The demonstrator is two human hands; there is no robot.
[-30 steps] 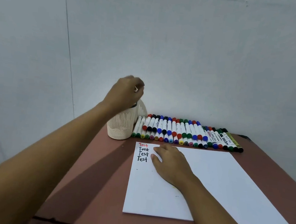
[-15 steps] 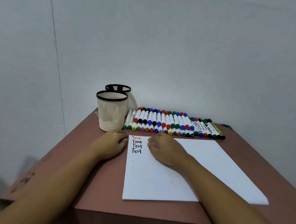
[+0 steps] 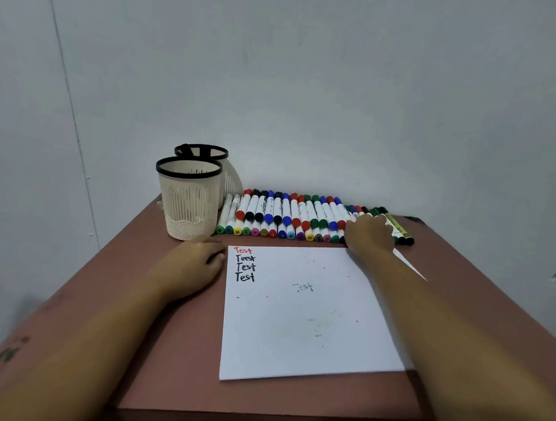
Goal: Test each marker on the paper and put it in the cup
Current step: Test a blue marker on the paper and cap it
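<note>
Pale grey wall (image 3: 316, 78) backs a reddish-brown table (image 3: 154, 351). Along the table's far edge the markers (image 3: 286, 218) lie side by side in one tight row, caps touching.

The right hand (image 3: 369, 236) lies on the right part of that row with its back to the camera. Its fingers are hidden, so I cannot tell whether it has one pinched or only touches them.

Packed this closely, drawing one marker out could drag its neighbours. Those could roll onto the paper (image 3: 309, 332), or the ones at the right end could roll toward the table's edge.

The paper lies just in front of the row, with four written words (image 3: 244, 264) in its top left corner. Nothing pins the sheet, so a pressed stroke could make it slide.

The left hand (image 3: 193, 263) rests relaxed and empty on the table, touching the paper's left edge or just beside it.

Just behind it stands the cup (image 3: 187, 205), with a second cup (image 3: 230, 182) touching it from behind. A careless drop could land in the wrong one, or a knock could tip the light cup over.
</note>
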